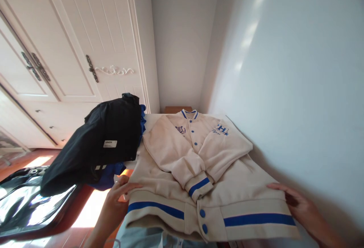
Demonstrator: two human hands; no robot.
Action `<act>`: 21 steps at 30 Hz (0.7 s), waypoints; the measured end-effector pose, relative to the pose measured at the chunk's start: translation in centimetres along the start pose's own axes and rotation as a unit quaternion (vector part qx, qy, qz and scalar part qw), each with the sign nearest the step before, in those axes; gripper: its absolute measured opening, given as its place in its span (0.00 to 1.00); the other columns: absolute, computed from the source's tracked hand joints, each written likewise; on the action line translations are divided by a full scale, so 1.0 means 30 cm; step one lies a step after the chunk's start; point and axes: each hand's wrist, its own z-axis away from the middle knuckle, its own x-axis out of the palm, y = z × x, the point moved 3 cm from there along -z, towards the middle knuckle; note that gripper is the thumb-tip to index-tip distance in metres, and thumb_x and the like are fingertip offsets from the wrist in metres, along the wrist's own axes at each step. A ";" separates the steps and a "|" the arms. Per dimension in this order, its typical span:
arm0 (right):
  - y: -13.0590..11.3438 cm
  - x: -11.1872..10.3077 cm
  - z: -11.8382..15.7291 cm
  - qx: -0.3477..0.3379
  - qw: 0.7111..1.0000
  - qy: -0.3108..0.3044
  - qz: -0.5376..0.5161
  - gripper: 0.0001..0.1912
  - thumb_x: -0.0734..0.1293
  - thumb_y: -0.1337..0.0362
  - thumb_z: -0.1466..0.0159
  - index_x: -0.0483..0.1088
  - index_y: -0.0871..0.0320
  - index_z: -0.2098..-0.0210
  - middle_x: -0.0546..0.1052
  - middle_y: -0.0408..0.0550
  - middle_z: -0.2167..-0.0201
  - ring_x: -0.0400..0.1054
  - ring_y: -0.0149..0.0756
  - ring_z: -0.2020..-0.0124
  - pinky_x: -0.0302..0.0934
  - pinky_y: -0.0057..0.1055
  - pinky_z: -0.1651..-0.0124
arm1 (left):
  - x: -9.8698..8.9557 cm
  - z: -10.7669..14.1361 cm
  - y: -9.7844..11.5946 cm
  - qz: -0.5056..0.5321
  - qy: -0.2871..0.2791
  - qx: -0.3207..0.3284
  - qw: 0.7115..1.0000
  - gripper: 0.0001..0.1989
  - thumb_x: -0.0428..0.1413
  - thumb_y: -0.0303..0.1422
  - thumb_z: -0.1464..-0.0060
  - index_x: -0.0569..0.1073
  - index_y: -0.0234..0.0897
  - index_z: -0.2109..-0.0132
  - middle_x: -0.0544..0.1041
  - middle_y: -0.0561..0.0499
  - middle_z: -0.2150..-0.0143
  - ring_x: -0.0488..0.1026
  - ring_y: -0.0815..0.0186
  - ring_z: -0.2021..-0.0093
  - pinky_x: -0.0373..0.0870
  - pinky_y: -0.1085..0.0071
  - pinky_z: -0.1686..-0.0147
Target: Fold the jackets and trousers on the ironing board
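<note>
- Head view, clock centred on the picture: the beige jacket [170, 160] lies front up at 6 o'clock on a white surface [131, 164], collar away from the person, sleeves laid inward across its front.
- The left hand [116, 196], between 7 and 8 o'clock, has its fingers closed on the side edge just above the striped hem [253, 219].
- The right hand [298, 206], at 4 o'clock, grips the opposite edge, a finger over the cloth; its thumb is hidden.
- The hem bows open at the left hand's side, showing its inside, with 2 blue snaps [202, 213] near its middle. An uneven pull by the hands could skew it or bunch the slack.
- The sleeves look loosely laid, so tilting or jerking the body could let the cuff [199, 185] slide out of place.
- Between 8 and 9 o'clock, a black garment [113, 126] over blue cloth [109, 176] sits just beside the jacket; a leftward drag could disturb that pile.
- The wall [307, 88] rises at 3 o'clock; a wide sweep might bump the right hand against it.
</note>
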 end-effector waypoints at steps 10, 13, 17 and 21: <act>0.029 0.062 0.027 -0.252 0.943 0.045 0.213 0.15 0.66 0.49 0.42 0.80 0.50 0.69 0.75 0.52 0.44 0.70 0.51 0.44 0.68 0.45 0.42 | 0.072 0.060 0.009 -0.010 0.132 0.108 0.985 0.05 0.65 0.36 0.53 0.80 0.42 0.67 0.72 0.41 0.44 0.72 0.52 0.49 0.72 0.61 0.52; 0.036 0.061 0.050 -0.235 0.951 0.081 0.182 0.15 0.66 0.49 0.41 0.79 0.51 0.67 0.75 0.52 0.44 0.70 0.50 0.43 0.66 0.46 0.40 | 0.135 0.095 -0.011 0.050 0.286 0.036 0.956 0.07 0.63 0.36 0.51 0.78 0.40 0.64 0.72 0.44 0.48 0.70 0.54 0.46 0.67 0.60 0.44; 0.054 0.084 0.080 -0.221 0.958 0.102 0.155 0.17 0.66 0.47 0.40 0.78 0.52 0.67 0.78 0.53 0.49 0.72 0.49 0.46 0.67 0.45 0.41 | 0.279 0.142 -0.080 0.270 0.368 -0.173 0.873 0.15 0.63 0.38 0.56 0.73 0.39 0.60 0.75 0.49 0.55 0.73 0.57 0.51 0.69 0.62 0.46; 0.049 0.138 0.104 -0.251 0.953 0.080 0.149 0.15 0.65 0.50 0.38 0.78 0.52 0.67 0.80 0.54 0.51 0.74 0.46 0.49 0.68 0.43 0.43 | 0.414 0.163 -0.120 0.428 0.338 -0.304 0.781 0.19 0.64 0.37 0.58 0.70 0.43 0.57 0.76 0.55 0.62 0.75 0.63 0.59 0.73 0.69 0.55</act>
